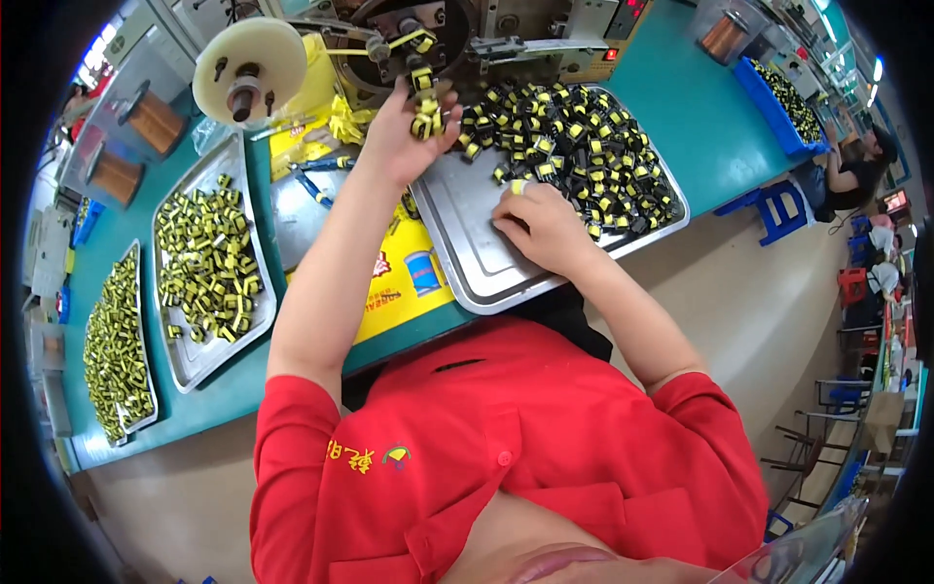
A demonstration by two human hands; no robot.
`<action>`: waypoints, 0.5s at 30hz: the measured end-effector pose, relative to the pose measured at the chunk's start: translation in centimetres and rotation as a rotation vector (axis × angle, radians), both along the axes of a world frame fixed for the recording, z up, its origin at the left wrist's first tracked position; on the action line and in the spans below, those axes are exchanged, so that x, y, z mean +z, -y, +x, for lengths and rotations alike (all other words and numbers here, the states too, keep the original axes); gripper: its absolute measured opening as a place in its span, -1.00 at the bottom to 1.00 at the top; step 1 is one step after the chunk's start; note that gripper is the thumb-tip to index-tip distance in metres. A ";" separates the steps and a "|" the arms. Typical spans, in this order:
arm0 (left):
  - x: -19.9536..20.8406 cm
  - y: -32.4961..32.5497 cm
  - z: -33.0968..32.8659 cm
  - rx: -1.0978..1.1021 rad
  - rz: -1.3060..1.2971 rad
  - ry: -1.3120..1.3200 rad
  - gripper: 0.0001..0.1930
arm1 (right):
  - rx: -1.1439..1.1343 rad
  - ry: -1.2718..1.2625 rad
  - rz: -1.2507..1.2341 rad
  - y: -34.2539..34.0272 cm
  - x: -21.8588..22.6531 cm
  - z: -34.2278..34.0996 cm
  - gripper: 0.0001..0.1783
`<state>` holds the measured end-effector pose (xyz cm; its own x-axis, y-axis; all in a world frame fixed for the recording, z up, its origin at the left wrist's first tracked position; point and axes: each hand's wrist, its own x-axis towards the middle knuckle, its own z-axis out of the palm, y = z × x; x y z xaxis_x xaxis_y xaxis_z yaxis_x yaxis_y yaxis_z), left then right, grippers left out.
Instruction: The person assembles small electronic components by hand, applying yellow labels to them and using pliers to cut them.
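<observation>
My left hand [407,131] is raised under the machine's head, fingers curled around several small yellow-and-black coil bobbins [426,119]. Just above its fingertips, another bobbin [420,78] sits at the machine's spindle, near a strip of yellow tape [413,39]. My right hand [545,226] is over the metal tray [472,258], beside the pile of black-and-yellow bobbins [593,146]. Its fingers are bent together; a pale yellow bit shows at one of them, and I cannot make out what they hold, if anything.
The taping machine [506,49] stands at the back, with a large white reel [250,70] at its left. Two trays of yellow-taped bobbins [209,258] lie on the green table [156,419]. Blue-handled pliers [313,190] lie near my left forearm. Copper wire spools and a blue bin [778,107] stand farther off.
</observation>
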<state>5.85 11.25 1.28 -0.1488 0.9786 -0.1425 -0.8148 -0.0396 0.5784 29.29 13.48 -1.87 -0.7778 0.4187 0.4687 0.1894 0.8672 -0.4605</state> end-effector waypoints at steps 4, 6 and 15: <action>-0.2 -0.5 1.0 0.064 0.045 0.207 -0.55 | -0.053 -0.119 0.039 0.2 0.5 -0.3 -0.91; -1.2 0.9 1.0 -0.261 0.382 0.381 -0.61 | -0.177 -0.167 0.067 -0.1 0.4 0.3 -0.91; -1.5 5.0 1.2 -0.071 -0.081 0.079 -0.66 | -0.244 0.238 0.495 -2.2 2.2 -3.1 -0.71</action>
<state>7.06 6.21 -0.20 -0.0648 0.9710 -0.2300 -0.8569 0.0640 0.5115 26.19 15.72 0.31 -0.7941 0.3747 0.4786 0.4584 0.8862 0.0668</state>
